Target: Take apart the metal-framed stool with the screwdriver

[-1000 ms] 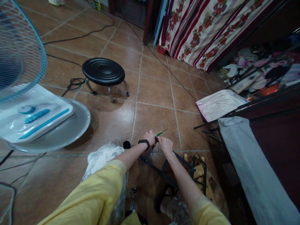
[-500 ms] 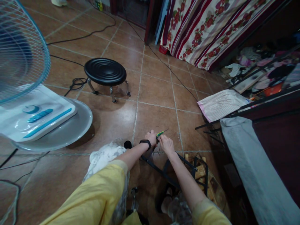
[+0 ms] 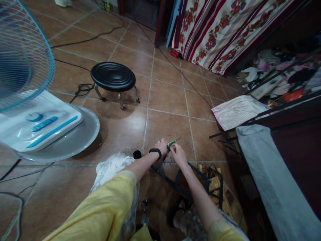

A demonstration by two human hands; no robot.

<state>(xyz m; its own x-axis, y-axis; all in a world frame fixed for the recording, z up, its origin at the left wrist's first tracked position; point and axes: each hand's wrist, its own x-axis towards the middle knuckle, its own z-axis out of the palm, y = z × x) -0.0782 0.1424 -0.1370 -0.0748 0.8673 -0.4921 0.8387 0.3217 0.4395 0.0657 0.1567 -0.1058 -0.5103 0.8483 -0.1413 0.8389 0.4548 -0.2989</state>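
On a brown tiled floor (image 3: pixel 165 127) beside a fan base (image 3: pixel 62 140), the left hand (image 3: pixel 162 146) and right hand (image 3: pixel 178 153) close around a green-handled screwdriver (image 3: pixel 172 143) over a black metal frame (image 3: pixel 175 179); a firm, square grip should prevent slipping.

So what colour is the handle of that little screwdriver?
Green and yellow. The screwdriver shows in the head view, between the left hand and right hand.
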